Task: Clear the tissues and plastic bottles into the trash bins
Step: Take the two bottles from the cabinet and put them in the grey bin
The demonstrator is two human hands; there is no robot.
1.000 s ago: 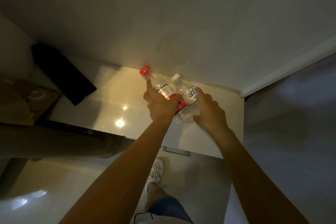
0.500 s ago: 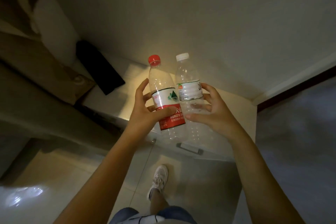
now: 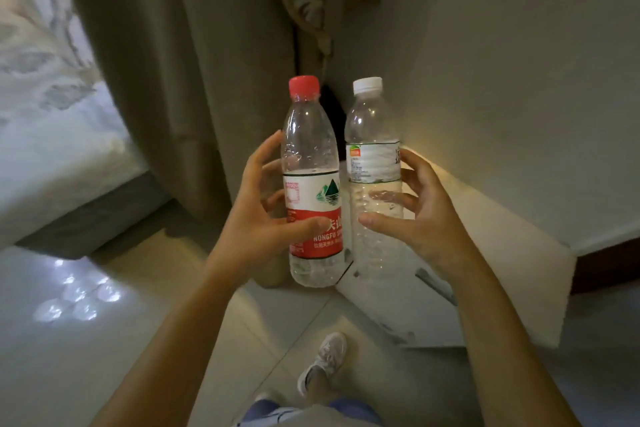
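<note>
Behind the raised hands, a plain matte wall [image 3: 502, 62] fills the upper right and meets a heavy olive curtain [image 3: 166, 62] hanging in vertical folds at centre left. Far left, a bed [image 3: 52, 121] with pale patterned bedding ends in a dark straight base edge above the floor. Glossy light floor tiles [image 3: 69, 340] spread across the lower left, carrying bright reflections, and offer open room on that side. On the right, a white counter [image 3: 502, 253] with a smooth top and a sharp front corner stands against the wall; a metal handle shows on its front face. One pale sneaker [image 3: 325, 360] rests on the tiles below.

Left hand [image 3: 256, 215]: fingers and thumb curled round the red-capped bottle [image 3: 311, 184], thumb across its red label. Body clear, ribbed plastic, held upright in the air, cap on; droplets cling inside and no liquid level is visible.

Right hand [image 3: 419, 215]: fingers and thumb wrapped round the white-capped bottle [image 3: 374, 166], below its white and green label. Body clear, ridged plastic, upright, capped, apparently empty.

Both bottles stand side by side, very close together, above the counter's corner; contact between them cannot be confirmed.
</note>
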